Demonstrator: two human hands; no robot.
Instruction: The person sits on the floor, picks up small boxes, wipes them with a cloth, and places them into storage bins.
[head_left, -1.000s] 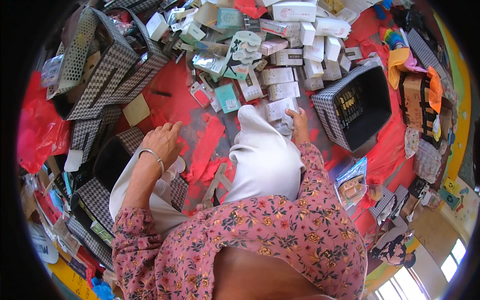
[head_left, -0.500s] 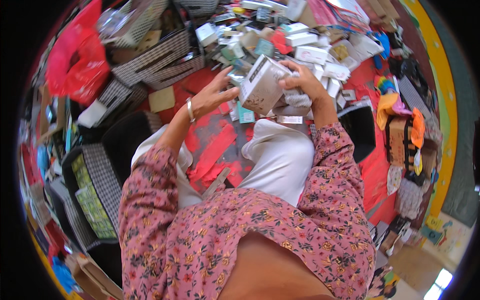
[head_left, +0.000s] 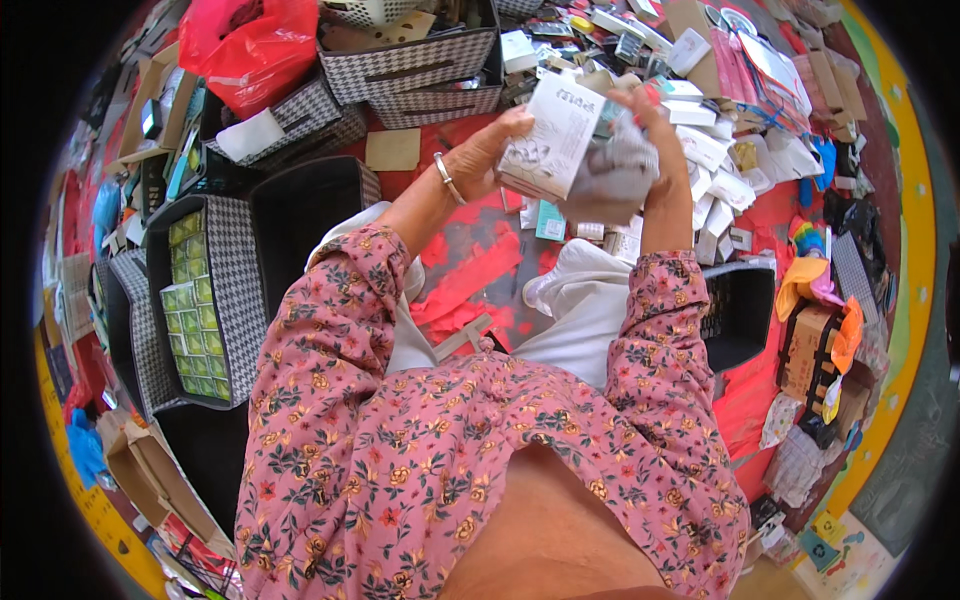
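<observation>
A white cardboard box (head_left: 548,142) with grey print is held up over the pile, tilted. My left hand (head_left: 482,156), with a silver bangle at its wrist, grips the box by its left side. A crumpled grey cloth (head_left: 618,168) is bunched in my right hand (head_left: 658,130) and lies against the box's right side. The right fingertips are partly blurred by motion. Below the box, between my knees, lies a small teal carton (head_left: 550,221).
Many small white boxes (head_left: 703,148) are heaped beyond my hands. To the left stand houndstooth fabric bins (head_left: 236,300), one holding green packets (head_left: 190,330), and a red plastic bag (head_left: 245,55). A black bin (head_left: 738,315) sits by my right knee. Torn red sheeting (head_left: 470,275) covers the floor.
My left hand, open and apart from the box before, has closed on its left side. The box has turned to show its pale printed face. The cloth now hangs lower at its right.
</observation>
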